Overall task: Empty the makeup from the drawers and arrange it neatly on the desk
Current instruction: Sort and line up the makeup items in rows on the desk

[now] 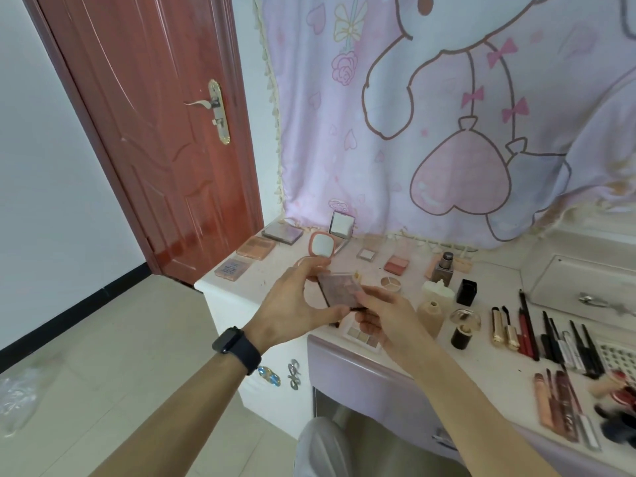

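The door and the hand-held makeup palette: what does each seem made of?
Door: glossy red-brown wood or wood-look veneer; grain and reflections show. Makeup palette: probably hard plastic, mauve; flat rigid lid with faint sheen.

Pale desk (272, 270), palettes (255, 247) at back left, bottles (444, 270) mid-desk, pencils (528, 325) and gold tubes (502, 328) right

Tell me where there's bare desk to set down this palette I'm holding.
For the palette, bare desk lies between the orange palettes and the pink mirror compact, and along the front edge between the black jar and the lip glosses. The pencils and gold lipsticks on the right are crowded.
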`<action>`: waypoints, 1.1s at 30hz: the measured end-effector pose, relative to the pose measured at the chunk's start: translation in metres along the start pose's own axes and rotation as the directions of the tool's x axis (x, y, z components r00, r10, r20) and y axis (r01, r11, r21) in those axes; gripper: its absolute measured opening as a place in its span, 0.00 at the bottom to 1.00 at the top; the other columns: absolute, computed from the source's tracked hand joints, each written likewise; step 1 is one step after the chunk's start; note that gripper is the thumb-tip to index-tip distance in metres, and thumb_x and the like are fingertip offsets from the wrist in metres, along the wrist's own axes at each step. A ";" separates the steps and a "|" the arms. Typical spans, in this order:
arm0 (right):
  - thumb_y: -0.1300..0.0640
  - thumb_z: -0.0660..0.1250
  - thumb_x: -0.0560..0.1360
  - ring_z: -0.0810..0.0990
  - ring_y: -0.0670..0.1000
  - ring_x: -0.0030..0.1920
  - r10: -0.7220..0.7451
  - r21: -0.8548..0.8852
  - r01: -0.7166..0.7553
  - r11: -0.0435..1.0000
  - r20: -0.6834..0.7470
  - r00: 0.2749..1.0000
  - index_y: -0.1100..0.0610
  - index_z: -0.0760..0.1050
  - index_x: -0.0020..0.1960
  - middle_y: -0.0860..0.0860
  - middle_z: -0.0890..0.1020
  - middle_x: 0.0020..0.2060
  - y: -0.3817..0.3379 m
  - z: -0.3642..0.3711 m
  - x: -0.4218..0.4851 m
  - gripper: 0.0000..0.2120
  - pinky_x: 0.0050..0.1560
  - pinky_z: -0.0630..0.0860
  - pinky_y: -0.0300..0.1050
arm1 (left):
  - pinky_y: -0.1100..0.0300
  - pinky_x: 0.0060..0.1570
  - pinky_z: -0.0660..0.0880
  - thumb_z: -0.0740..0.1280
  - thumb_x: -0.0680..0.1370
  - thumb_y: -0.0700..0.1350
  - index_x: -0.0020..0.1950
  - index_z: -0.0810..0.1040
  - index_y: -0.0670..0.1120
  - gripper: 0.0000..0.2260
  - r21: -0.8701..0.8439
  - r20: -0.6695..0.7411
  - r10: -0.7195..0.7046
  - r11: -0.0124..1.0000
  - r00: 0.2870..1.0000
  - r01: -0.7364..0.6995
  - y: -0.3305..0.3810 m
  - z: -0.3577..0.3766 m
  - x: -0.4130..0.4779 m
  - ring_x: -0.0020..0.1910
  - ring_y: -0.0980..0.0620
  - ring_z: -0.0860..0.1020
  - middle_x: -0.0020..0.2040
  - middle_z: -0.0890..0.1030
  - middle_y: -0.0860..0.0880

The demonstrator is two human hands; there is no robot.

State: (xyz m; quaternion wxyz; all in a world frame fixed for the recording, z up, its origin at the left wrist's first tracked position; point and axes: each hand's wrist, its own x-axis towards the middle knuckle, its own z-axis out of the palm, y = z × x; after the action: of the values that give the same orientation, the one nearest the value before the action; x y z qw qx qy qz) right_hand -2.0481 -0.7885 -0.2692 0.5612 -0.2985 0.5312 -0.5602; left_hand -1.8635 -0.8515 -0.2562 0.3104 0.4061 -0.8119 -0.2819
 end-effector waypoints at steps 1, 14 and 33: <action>0.61 0.68 0.80 0.77 0.47 0.31 0.048 0.099 -0.050 0.994 0.024 0.999 0.62 0.79 0.57 0.54 0.83 0.36 0.001 -0.006 -0.006 0.08 0.32 0.76 0.39 | 0.66 0.57 0.71 0.76 0.64 0.65 0.68 0.71 0.58 0.36 -0.029 -0.019 0.000 1.000 1.000 -0.001 0.003 0.006 -0.003 0.60 0.62 0.74 0.63 0.76 0.62; 0.46 0.72 0.74 0.82 0.52 0.45 0.067 -0.107 -0.055 0.993 0.118 0.991 0.58 0.84 0.53 0.54 0.85 0.44 0.001 -0.033 -0.030 0.17 0.54 0.78 0.48 | 0.74 0.54 0.67 0.80 0.63 0.63 0.69 0.74 0.60 0.36 0.101 0.019 0.045 0.994 0.999 -0.047 0.039 0.024 -0.013 0.54 0.70 0.69 0.53 0.72 0.66; 0.58 0.75 0.74 0.84 0.47 0.58 -0.206 -0.345 0.260 0.902 0.184 0.961 0.54 0.80 0.66 0.47 0.86 0.55 0.002 -0.039 -0.037 0.20 0.66 0.77 0.53 | 0.61 0.58 0.76 0.75 0.75 0.46 0.65 0.80 0.48 0.18 -0.539 0.269 -0.165 0.791 0.949 0.290 0.035 0.024 -0.019 0.56 0.55 0.83 0.55 0.86 0.50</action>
State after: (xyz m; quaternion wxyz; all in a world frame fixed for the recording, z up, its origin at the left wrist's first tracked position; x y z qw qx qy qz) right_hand -2.0768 -0.7433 -0.2719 0.4612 -0.4986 0.5449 -0.4916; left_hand -1.8890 -0.8133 -0.2518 0.2947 0.3576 -0.6626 -0.5885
